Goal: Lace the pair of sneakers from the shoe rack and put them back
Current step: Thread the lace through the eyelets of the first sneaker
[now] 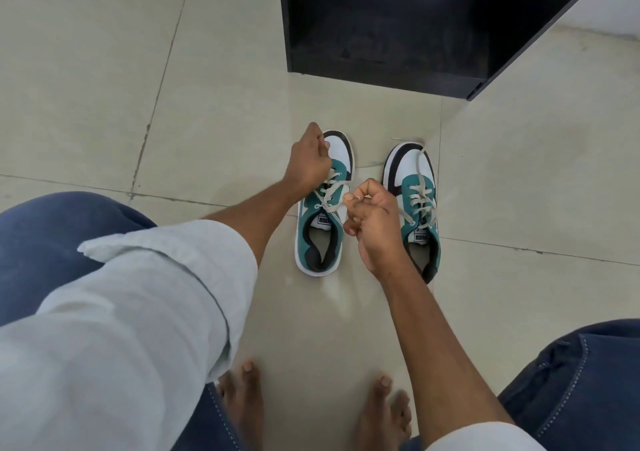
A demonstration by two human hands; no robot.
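Over the left sneaker, one lace end is pinched in the closed right hand and the other gripped in the fisted left hand beside its toe. Uneven pulling is judged liable to leave unequal ends. Right of it, the right sneaker is laced, untied. Beyond it, the shoe rack compartment is seen empty.

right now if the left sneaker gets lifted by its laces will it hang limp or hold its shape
The left sneaker would probably keep its shape: its collar stands open unsupported. The lace looks floppy, bending between the left hand and right hand. The flat sole suggests it won't roll.
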